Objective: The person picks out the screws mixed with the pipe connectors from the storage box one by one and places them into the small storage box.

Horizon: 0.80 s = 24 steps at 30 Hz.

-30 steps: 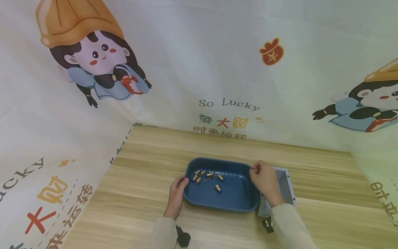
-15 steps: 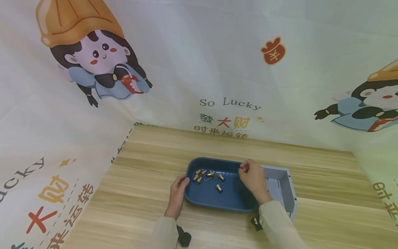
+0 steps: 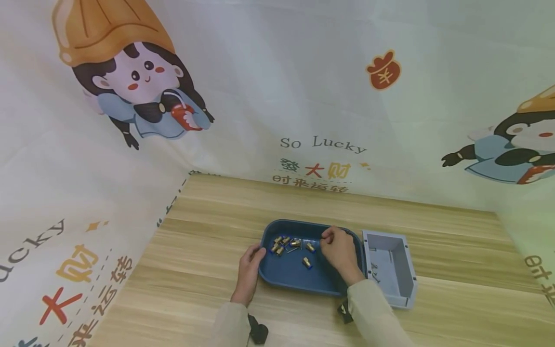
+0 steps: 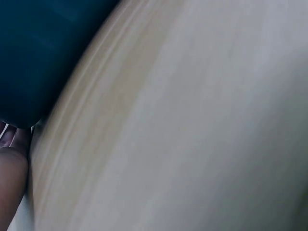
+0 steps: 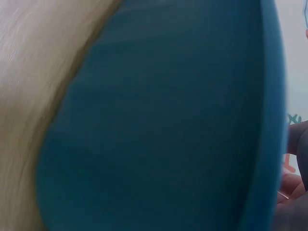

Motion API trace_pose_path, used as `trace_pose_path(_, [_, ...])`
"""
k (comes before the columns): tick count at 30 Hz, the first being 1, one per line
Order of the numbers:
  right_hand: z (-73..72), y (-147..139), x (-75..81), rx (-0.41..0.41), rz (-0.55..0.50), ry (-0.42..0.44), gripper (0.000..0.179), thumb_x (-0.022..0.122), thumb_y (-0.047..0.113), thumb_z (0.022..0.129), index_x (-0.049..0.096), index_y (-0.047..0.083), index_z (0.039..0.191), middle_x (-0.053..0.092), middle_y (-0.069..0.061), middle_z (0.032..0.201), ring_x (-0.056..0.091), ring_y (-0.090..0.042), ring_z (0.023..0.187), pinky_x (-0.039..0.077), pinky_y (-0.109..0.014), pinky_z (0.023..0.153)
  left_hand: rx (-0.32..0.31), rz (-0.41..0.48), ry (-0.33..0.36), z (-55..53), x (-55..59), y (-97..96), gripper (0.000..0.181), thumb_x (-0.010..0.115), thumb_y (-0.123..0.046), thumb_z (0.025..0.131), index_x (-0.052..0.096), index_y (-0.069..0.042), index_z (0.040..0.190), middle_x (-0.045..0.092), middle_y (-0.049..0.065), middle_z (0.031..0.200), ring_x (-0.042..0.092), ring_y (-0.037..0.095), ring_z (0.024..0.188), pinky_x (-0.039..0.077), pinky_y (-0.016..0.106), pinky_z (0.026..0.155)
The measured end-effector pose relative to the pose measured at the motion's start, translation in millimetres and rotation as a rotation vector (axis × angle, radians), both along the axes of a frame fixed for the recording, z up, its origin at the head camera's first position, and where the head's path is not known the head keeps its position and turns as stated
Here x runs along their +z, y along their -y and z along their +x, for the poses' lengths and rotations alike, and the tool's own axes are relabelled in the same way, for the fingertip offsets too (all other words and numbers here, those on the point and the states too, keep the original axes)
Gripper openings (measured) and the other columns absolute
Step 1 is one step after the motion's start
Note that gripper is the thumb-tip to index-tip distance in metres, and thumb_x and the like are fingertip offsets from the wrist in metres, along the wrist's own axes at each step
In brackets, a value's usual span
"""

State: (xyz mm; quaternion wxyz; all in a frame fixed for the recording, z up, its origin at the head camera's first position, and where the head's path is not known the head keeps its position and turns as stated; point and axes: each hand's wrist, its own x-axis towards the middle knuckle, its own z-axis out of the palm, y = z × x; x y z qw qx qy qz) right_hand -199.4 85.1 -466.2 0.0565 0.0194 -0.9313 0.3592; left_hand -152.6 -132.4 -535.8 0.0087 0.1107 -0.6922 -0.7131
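Note:
My left hand (image 3: 248, 270) grips the left rim of a blue plastic tray (image 3: 286, 282), thumb at the edge and fingers outside. Only part of that hand (image 4: 12, 159) shows in the left wrist view, under the tray's corner. Several brass fittings (image 3: 307, 262) with blue collars lie in the tray, mostly at its left end, with a few thin screws (image 3: 293, 249) among them. Over the tray's right half is my right hand (image 3: 340, 250), fingers loosely bent, nothing visible in them. Its fingers (image 5: 293, 185) appear at the edge of the right wrist view.
Close to the tray's right side stands a grey open box (image 3: 396, 270) with several small screws (image 3: 375, 272) inside. Both sit on a wood-grain table (image 3: 208, 221). A printed cloth (image 3: 243, 96) hangs behind and at the sides.
My right hand has moved left from beside the grey box to over the tray, uncovering the box. The left hand keeps its hold on the rim.

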Motion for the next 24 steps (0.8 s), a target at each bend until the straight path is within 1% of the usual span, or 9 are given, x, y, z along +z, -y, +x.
trace_pose_path(4, [1.0,6.5,-2.6,0.002,-0.008,0.013,0.006,0.064,0.005,0.078,0.066,0.004,0.084,0.065,-0.005,0.071,0.057,-0.014,0.059,0.046,-0.028,0.054,-0.002,0.004,0.004,-0.1,-1.3,-0.9,0.046,0.046,-0.027,0.099,0.047,0.006,0.132,0.054,0.024,0.129,0.049,0.033,0.122,0.035,0.046,0.109])
trace_pose_path(11, [1.7,16.2,-3.6,0.036,-0.024,0.024,0.006,0.063,0.003,0.078,0.066,0.003,0.083,0.064,-0.005,0.071,0.057,-0.014,0.058,0.047,-0.027,0.054,0.005,0.002,0.001,-0.7,-1.5,-0.6,0.046,0.047,-0.027,0.099,0.047,0.005,0.132,0.054,0.023,0.130,0.049,0.034,0.123,0.035,0.047,0.110])
trace_pose_path(19, [-1.6,26.1,-8.8,0.037,0.000,0.037,0.011,0.063,0.003,0.076,0.069,0.003,0.085,0.066,-0.004,0.072,0.058,-0.014,0.062,0.049,-0.030,0.056,0.000,0.011,0.000,-2.1,-1.0,-1.0,0.045,0.047,-0.027,0.099,0.048,0.003,0.133,0.054,0.022,0.131,0.049,0.032,0.123,0.035,0.046,0.110])
trace_pose_path(24, [-3.4,33.9,-14.2,0.054,0.022,0.061,0.010,0.063,0.003,0.076,0.070,0.004,0.084,0.067,-0.004,0.072,0.058,-0.014,0.061,0.048,-0.029,0.054,0.004,0.007,0.008,-0.4,-1.7,0.1,0.046,0.047,-0.028,0.099,0.048,0.002,0.133,0.053,0.021,0.132,0.048,0.032,0.125,0.034,0.046,0.111])
